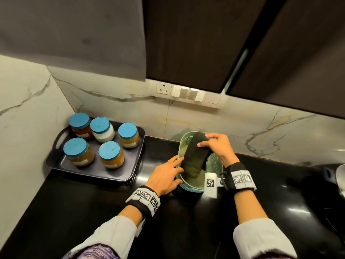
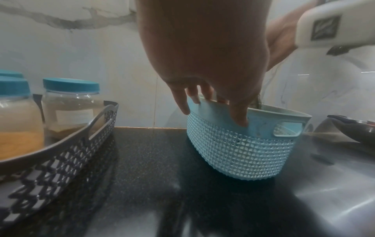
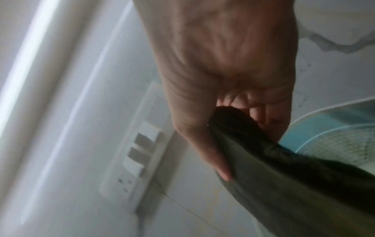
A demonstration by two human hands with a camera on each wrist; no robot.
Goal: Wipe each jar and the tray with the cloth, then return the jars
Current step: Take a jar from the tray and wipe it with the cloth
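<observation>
Several blue-lidded jars (image 1: 78, 151) (image 2: 71, 109) stand on the dark tray (image 1: 119, 171) (image 2: 61, 154) in the left corner of the black counter. A dark green cloth (image 1: 194, 157) (image 3: 284, 168) hangs half out of a light blue basket (image 1: 214, 165) (image 2: 243, 149) (image 3: 334, 136). My right hand (image 1: 218, 144) (image 3: 233, 128) pinches the cloth's upper end and holds it above the basket. My left hand (image 1: 168, 174) (image 2: 202, 99) rests with straight fingers on the basket's left rim, thumb against its outer wall.
A switch and socket panel (image 1: 186, 93) (image 3: 140, 152) sits on the marble wall behind the basket. Dark wall cabinets (image 1: 205, 43) hang overhead. A dark pot or pan (image 1: 326, 176) (image 2: 355, 128) stands at the counter's right. Bare black counter (image 1: 84, 212) lies in front.
</observation>
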